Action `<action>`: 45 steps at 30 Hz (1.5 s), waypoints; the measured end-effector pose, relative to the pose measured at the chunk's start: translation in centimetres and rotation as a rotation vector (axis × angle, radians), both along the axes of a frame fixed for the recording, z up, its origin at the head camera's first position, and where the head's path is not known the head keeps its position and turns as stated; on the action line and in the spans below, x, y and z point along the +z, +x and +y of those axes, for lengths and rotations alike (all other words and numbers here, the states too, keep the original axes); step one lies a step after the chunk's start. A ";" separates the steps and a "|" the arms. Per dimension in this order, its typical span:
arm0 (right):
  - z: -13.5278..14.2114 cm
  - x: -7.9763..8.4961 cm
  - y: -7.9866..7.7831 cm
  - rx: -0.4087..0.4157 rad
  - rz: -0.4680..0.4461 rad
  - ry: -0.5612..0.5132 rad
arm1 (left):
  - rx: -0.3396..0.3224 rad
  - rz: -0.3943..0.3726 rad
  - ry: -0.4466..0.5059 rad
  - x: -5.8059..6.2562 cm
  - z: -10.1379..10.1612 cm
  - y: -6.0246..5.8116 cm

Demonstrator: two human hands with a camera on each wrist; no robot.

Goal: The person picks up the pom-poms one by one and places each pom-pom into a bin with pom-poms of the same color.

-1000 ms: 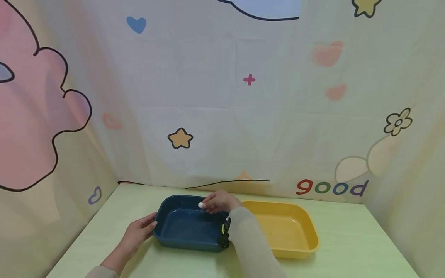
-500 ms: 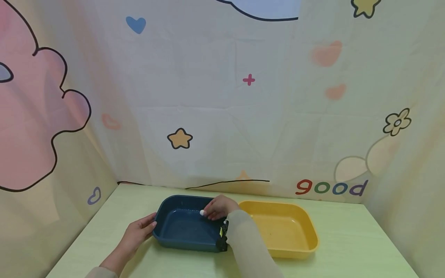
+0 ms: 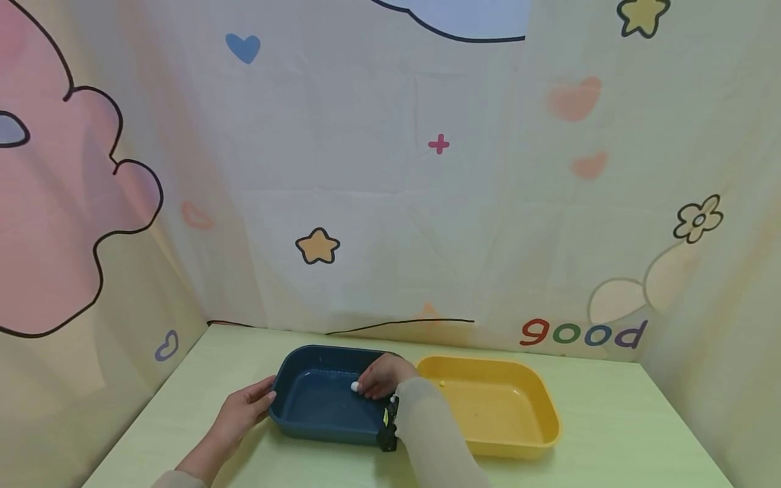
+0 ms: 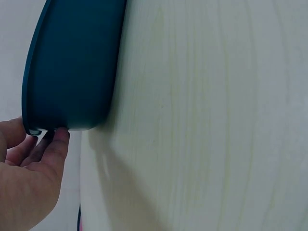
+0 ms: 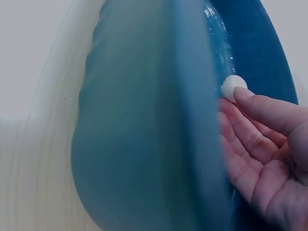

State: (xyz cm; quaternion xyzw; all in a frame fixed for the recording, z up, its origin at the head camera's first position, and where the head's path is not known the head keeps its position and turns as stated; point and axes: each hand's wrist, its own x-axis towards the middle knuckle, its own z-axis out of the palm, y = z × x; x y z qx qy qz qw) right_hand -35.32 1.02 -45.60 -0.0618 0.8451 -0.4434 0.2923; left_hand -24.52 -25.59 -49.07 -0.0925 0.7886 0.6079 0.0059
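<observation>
White ball sits at the tip of the right grip pinching it.

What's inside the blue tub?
The right hand, pinching a small white ball, and some glints. In the head view, the hand and sleeve cover the blue tub's right end; anything there can't be seen.

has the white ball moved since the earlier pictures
Yes: in the head view, the white ball has moved down the picture, farther from the orange wall star and the blue tray's far rim.
</observation>
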 end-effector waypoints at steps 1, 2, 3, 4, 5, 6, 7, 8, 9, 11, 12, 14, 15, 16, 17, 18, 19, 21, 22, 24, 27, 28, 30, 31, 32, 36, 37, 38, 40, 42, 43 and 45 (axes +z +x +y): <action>0.0 0.0 0.1 0.000 0.006 0.004 | 0.003 -0.002 0.001 0.0 0.0 0.0; 0.0 -0.1 0.1 -0.001 0.011 0.008 | 0.003 -0.002 -0.001 0.0 0.0 0.0; 0.1 -0.1 0.2 -0.001 0.017 0.013 | 0.004 -0.003 0.000 0.0 0.1 0.0; 0.0 -0.2 0.2 -0.002 0.022 0.018 | 0.006 -0.004 0.000 0.0 0.1 0.0; 0.0 -0.3 0.3 -0.001 0.027 0.022 | 0.007 -0.005 0.000 0.0 0.2 0.0; 0.0 -0.3 0.3 -0.003 0.029 0.025 | 0.008 -0.007 0.000 0.0 0.2 0.0; 0.0 -0.4 0.3 -0.004 0.030 0.028 | 0.009 -0.008 0.000 0.0 0.2 0.0; 0.0 -0.5 0.3 -0.007 0.029 0.031 | 0.009 -0.009 0.000 0.0 0.2 -0.1; 0.0 -0.6 0.3 -0.011 0.026 0.032 | 0.010 -0.009 0.001 0.0 0.2 -0.1; 0.0 -0.7 0.2 -0.016 0.014 0.031 | 0.011 -0.007 0.002 -0.1 0.3 -0.1; 0.0 -0.7 0.2 -0.020 0.007 0.029 | 0.009 -0.005 0.002 -0.1 0.2 -0.1; 0.0 -0.7 0.2 -0.023 -0.010 0.024 | 0.004 0.000 0.002 -0.1 0.3 -0.2; 0.0 -0.6 0.2 -0.022 -0.021 0.020 | 0.007 0.000 0.003 -0.1 0.3 -0.2; 0.1 -0.5 0.1 -0.017 -0.032 0.018 | 0.008 -0.001 0.003 -0.1 0.3 -0.2; 0.1 -0.5 0.1 -0.014 -0.044 0.014 | 0.008 -0.001 0.003 -0.1 0.3 -0.1; 0.2 -0.4 0.1 -0.010 -0.055 0.013 | 0.006 -0.002 0.002 -0.1 0.4 -0.1; 0.2 -0.3 0.2 -0.004 -0.064 0.011 | 0.008 -0.003 0.002 -0.1 0.4 -0.1; 0.3 0.0 0.2 0.006 -0.075 0.008 | 0.010 -0.002 0.007 -0.1 0.5 -0.1; 0.3 0.1 0.3 0.010 -0.076 0.006 | 0.006 0.000 0.009 -0.1 0.5 -0.1; 0.3 0.2 0.3 0.013 -0.070 -0.002 | 0.001 0.003 0.008 -0.2 0.5 -0.1; 0.2 0.4 0.2 0.017 -0.062 -0.037 | 0.003 0.000 0.005 -0.2 0.4 -0.1; 0.2 0.5 0.1 0.018 -0.062 -0.057 | 0.006 -0.003 0.004 -0.2 0.4 -0.1; 0.2 0.7 0.0 0.026 -0.064 -0.099 | 0.009 -0.007 0.001 -0.3 0.3 -0.1; 0.2 0.8 0.0 0.027 -0.066 -0.122 | 0.010 -0.007 0.001 -0.3 0.3 0.0; 0.3 1.0 -0.1 0.027 -0.064 -0.148 | 0.009 -0.006 0.002 -0.3 0.3 0.0; 0.5 1.9 -0.1 0.017 -0.071 -0.236 | 0.008 0.002 0.000 -0.3 0.2 0.0; 0.7 2.2 0.0 0.014 -0.072 -0.262 | 0.007 0.003 0.000 -0.3 0.2 0.0; 0.9 2.4 0.1 0.010 -0.071 -0.288 | 0.006 0.004 -0.001 -0.3 0.2 -0.1; 1.3 2.8 0.5 0.009 -0.064 -0.338 | 0.006 0.003 -0.001 -0.3 0.2 -0.1; 1.9 3.1 0.9 0.014 -0.054 -0.382 | 0.004 0.001 -0.002 -0.3 0.2 -0.1; 2.3 3.3 1.1 0.019 -0.047 -0.400 | 0.006 -0.001 -0.001 -0.2 0.2 -0.1; 2.9 3.6 1.7 0.027 -0.032 -0.425 | 0.007 -0.002 0.000 -0.1 0.1 -0.2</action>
